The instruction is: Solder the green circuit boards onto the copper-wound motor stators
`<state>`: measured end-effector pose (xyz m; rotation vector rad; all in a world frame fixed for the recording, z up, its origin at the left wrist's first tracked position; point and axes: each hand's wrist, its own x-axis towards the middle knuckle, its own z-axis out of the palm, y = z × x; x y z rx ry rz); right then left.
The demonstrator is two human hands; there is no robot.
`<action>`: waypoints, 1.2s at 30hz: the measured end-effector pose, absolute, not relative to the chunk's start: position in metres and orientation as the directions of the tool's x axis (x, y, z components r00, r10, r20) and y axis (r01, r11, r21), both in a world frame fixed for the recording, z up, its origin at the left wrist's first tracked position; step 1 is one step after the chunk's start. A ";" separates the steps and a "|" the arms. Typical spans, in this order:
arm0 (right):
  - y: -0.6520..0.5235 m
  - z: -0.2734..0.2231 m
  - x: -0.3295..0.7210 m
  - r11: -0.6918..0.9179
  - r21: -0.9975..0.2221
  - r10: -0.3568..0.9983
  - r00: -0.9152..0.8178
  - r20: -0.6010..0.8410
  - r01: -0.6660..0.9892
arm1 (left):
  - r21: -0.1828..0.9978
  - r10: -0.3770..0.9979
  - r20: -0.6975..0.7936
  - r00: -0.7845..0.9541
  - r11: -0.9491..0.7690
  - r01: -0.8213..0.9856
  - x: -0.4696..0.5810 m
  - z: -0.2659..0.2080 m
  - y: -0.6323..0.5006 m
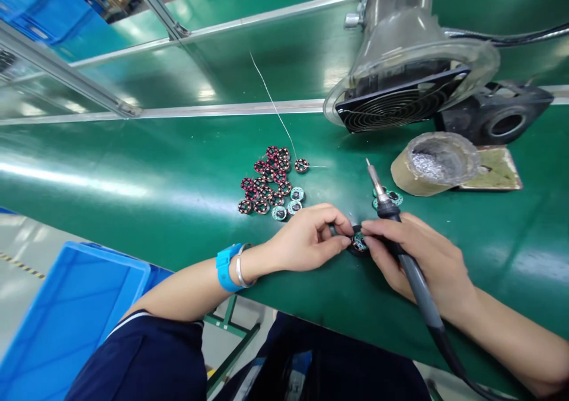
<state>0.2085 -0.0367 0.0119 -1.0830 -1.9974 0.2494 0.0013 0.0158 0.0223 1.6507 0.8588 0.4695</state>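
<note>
I'm pinching the round circuit board (359, 242) with left hand (313, 238) and right hand (429, 261), the latter gripping a soldering iron (414, 277) (presumably hot) that, rolled carelessly, could scorch the green boards (395, 198) at one o'clock.

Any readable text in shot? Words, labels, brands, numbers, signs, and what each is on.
No text can be read.
Soldering iron: no lettering visible.
Round part being worked on, green boards: any print too small to read.
Blue bin, upper left: pale patch, too blurred to read.
Striped floor tape: no words visible.
</note>
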 end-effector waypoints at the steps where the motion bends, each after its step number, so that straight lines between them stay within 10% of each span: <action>1: -0.037 0.012 0.208 0.609 -0.514 0.767 -0.285 0.575 0.604 | 0.953 0.736 -0.135 0.664 -0.086 0.289 0.002 0.022 0.016; 21: -0.041 0.011 0.212 0.737 -0.462 0.669 -0.436 0.602 0.493 | 0.914 0.637 -0.398 0.661 0.217 0.341 0.003 0.027 0.017; 36: -0.057 0.043 0.243 0.547 -0.528 0.815 -0.271 0.512 0.649 | 0.879 0.608 -0.473 0.638 0.270 0.394 0.006 0.026 0.020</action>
